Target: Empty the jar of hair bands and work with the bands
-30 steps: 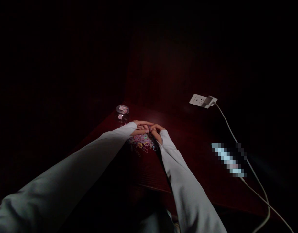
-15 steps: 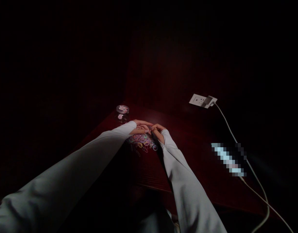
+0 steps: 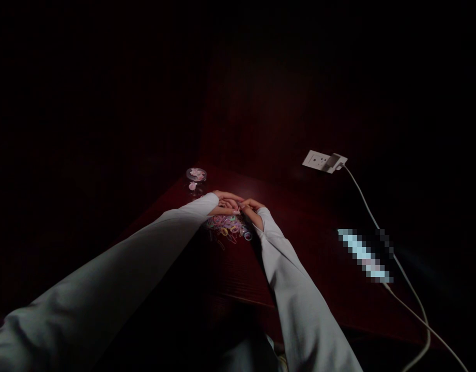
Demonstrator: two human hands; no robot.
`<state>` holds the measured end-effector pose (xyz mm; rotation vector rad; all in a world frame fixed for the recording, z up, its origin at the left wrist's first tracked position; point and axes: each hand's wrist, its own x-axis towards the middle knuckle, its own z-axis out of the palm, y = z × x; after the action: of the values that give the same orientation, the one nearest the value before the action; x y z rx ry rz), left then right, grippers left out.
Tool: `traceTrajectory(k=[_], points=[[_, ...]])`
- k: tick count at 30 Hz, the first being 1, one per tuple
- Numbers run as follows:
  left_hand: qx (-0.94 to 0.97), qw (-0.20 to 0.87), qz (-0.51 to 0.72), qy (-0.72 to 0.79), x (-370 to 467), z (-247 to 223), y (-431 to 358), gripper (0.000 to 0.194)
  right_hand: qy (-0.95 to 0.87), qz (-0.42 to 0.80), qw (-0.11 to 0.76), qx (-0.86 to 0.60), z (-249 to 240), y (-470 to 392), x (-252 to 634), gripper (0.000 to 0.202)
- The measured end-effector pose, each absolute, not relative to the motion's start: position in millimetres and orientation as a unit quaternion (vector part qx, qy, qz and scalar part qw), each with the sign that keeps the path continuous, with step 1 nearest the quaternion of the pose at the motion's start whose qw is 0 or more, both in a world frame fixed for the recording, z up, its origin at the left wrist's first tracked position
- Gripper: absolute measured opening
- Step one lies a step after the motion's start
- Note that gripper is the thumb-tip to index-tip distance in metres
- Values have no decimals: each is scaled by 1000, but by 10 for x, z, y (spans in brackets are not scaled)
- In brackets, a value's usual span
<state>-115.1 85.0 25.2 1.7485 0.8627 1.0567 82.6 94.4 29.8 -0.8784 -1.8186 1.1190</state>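
Note:
A loose pile of thin colourful elastic bands [image 3: 226, 225], pink, purple, yellow and green, lies on the dark red table [image 3: 238, 274]. Just behind and over the pile, my left hand [image 3: 228, 202] has its fingers curled inward. My right hand [image 3: 254, 211] meets it at the fingertips, its thumb and fingers pinched together. Whatever lies between the fingers is too small and dim to name. A small ring-shaped item [image 3: 247, 235] rests at the pile's right end, below my right hand.
A clear jar [image 3: 196, 175] with pink pieces on its lid stands at the back left of the table. At right, a charger [image 3: 334, 162] sits in a white socket plate [image 3: 313, 158]. Its pale cable [image 3: 365, 200] runs down past a blurred-out bright device [image 3: 364, 256].
Both hands stay together over the pile; only the fingers have shifted slightly. The jar, cable and blurred device keep their places.

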Motion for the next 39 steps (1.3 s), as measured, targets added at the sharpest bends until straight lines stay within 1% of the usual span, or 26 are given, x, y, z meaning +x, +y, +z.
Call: traceTrajectory(k=[8,14,20,24,31,39], points=[[689,451,445,350,-1132,191,909,51,-710,465,402,-344,324,913,811,50],[704,425,444,356,-1166,205,880,48,-705,473,397,-348,371,840,811,44],[715,448,417,338,-1185,259,841,55,-700,484,402,-337,367,861,818,42],[712,451,415,342,-1168,276,825,54,-702,488,389,-342,369,876,819,41],[723,464,401,317,-1176,277,799,54,-687,506,395,-341,438,803,807,41],[725,474,378,327,-1179,232,825,61,-677,515,403,-338,385,872,827,36]])
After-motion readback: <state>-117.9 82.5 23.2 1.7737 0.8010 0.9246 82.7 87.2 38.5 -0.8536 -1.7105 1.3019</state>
